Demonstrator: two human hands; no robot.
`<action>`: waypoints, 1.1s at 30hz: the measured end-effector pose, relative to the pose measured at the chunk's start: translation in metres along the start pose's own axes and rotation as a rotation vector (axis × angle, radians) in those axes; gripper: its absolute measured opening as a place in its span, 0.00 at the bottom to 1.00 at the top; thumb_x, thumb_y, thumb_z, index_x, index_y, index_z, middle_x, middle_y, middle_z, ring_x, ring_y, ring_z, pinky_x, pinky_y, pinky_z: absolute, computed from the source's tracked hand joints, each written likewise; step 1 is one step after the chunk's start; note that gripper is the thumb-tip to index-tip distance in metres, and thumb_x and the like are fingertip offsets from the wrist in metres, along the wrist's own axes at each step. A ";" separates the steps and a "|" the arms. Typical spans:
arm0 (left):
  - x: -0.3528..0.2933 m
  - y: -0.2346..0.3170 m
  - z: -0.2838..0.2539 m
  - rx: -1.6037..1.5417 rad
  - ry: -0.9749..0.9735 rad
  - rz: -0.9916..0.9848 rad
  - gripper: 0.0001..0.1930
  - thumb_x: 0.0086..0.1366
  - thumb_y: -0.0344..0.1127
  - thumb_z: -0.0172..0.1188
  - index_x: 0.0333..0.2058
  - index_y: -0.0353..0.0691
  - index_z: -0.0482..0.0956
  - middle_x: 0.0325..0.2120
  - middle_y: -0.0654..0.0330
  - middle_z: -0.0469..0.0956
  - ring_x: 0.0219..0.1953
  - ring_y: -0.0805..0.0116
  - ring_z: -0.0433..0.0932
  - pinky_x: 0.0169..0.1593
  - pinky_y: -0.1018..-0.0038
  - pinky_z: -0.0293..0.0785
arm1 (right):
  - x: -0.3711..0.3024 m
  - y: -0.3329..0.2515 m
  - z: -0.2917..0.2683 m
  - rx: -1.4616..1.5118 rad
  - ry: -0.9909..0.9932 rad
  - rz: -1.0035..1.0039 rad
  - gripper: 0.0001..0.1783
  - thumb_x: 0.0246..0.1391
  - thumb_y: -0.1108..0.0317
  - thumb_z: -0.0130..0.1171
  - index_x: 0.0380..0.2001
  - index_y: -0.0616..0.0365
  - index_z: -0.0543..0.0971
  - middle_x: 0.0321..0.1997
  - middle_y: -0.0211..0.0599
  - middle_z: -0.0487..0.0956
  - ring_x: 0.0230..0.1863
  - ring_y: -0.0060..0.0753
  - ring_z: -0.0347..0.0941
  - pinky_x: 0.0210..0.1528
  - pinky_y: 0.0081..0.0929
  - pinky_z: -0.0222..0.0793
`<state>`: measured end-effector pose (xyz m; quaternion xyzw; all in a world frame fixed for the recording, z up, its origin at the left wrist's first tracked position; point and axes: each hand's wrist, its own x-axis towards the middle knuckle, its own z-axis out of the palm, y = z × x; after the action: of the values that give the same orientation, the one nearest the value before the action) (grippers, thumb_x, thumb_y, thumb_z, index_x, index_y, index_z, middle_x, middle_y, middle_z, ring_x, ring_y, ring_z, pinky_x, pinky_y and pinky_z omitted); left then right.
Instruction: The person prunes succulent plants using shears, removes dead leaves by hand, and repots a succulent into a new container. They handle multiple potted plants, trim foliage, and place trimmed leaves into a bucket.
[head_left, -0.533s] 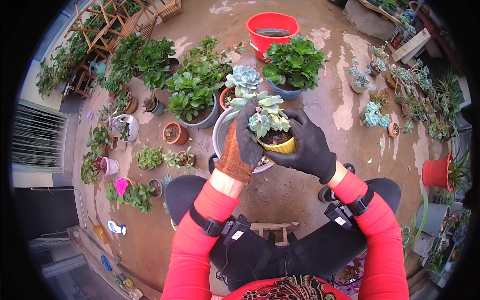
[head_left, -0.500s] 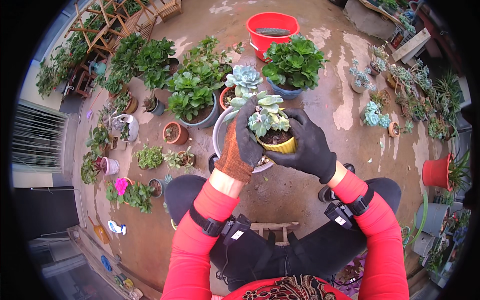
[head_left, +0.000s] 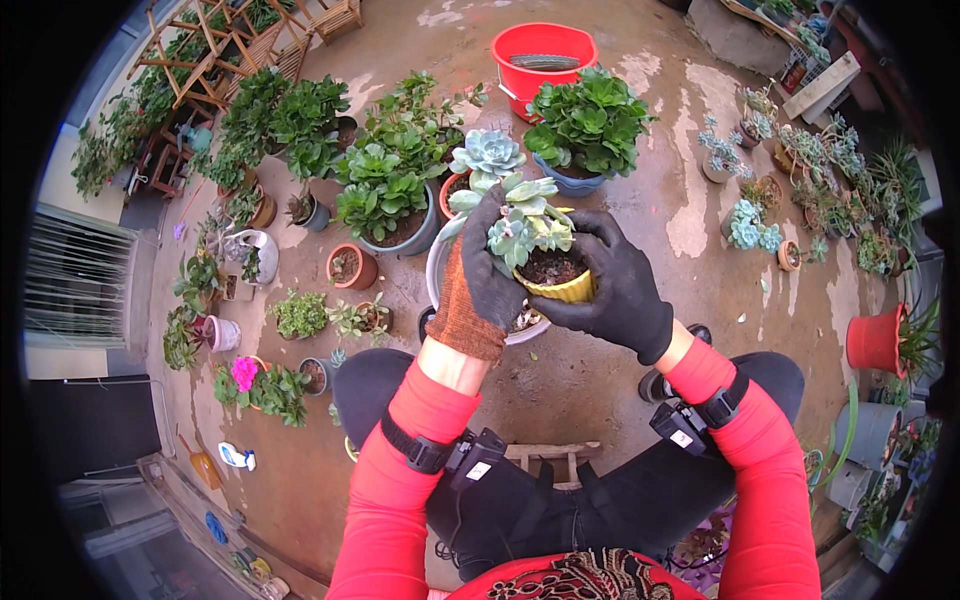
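Both my hands wear dark work gloves. My right hand (head_left: 622,295) is closed around a ribbed yellow flowerpot (head_left: 562,291) that tilts so its dark soil (head_left: 552,267) shows. My left hand (head_left: 482,280), with a rust-brown knit cuff, curls around the pale green succulent (head_left: 528,228) at the pot's left side. Its fingertips are partly hidden behind the leaves. The pot is held in the air over a round pale basin (head_left: 436,268), which my left hand and the pot largely cover.
Beyond the basin stand a red bucket (head_left: 508,70), a leafy plant in a blue pot (head_left: 570,180) and a pale blue rosette succulent (head_left: 488,153). Several potted plants line the left, including a terracotta pot (head_left: 352,268). At right are more succulents and a red pot (head_left: 874,343).
The succulent has shifted slightly left and leans further away from the pot's right rim. More of the soil shows. My right hand stays almost in place on the pot.
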<state>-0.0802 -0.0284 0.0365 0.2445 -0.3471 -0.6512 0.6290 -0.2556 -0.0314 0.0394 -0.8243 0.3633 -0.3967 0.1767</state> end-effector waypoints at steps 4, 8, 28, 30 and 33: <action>0.002 0.006 -0.001 -0.271 0.058 -0.152 0.26 0.69 0.22 0.52 0.64 0.34 0.60 0.55 0.51 0.75 0.56 0.62 0.76 0.59 0.64 0.77 | 0.001 0.000 0.000 0.013 0.019 -0.007 0.34 0.37 0.53 0.77 0.48 0.54 0.78 0.54 0.43 0.74 0.47 0.45 0.79 0.45 0.37 0.78; 0.001 0.005 0.002 0.164 0.019 -0.006 0.29 0.65 0.19 0.56 0.64 0.33 0.62 0.55 0.51 0.75 0.57 0.61 0.75 0.59 0.65 0.76 | 0.002 0.000 0.000 -0.021 0.009 0.012 0.32 0.38 0.53 0.76 0.46 0.55 0.79 0.53 0.44 0.74 0.46 0.46 0.79 0.45 0.37 0.77; 0.004 -0.001 0.000 0.404 0.070 0.041 0.21 0.76 0.32 0.42 0.65 0.34 0.61 0.58 0.54 0.72 0.58 0.64 0.75 0.60 0.67 0.75 | -0.001 -0.007 -0.007 0.057 -0.065 0.056 0.34 0.40 0.52 0.75 0.51 0.53 0.79 0.59 0.49 0.71 0.49 0.50 0.78 0.49 0.40 0.77; 0.004 -0.001 0.002 0.342 0.084 0.071 0.21 0.77 0.35 0.41 0.62 0.32 0.65 0.56 0.53 0.74 0.56 0.66 0.76 0.59 0.68 0.75 | 0.000 -0.007 -0.007 0.048 -0.057 0.045 0.34 0.40 0.52 0.75 0.52 0.52 0.79 0.60 0.48 0.71 0.49 0.49 0.78 0.48 0.40 0.77; 0.003 0.000 0.005 0.340 0.077 0.082 0.21 0.77 0.36 0.40 0.62 0.31 0.64 0.57 0.52 0.74 0.55 0.66 0.76 0.59 0.68 0.74 | 0.001 -0.007 -0.006 0.068 -0.033 0.020 0.33 0.40 0.52 0.75 0.51 0.51 0.79 0.61 0.47 0.71 0.49 0.49 0.78 0.48 0.39 0.77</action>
<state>-0.0846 -0.0310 0.0399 0.3577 -0.4375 -0.5470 0.6176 -0.2569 -0.0269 0.0477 -0.8207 0.3547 -0.3932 0.2144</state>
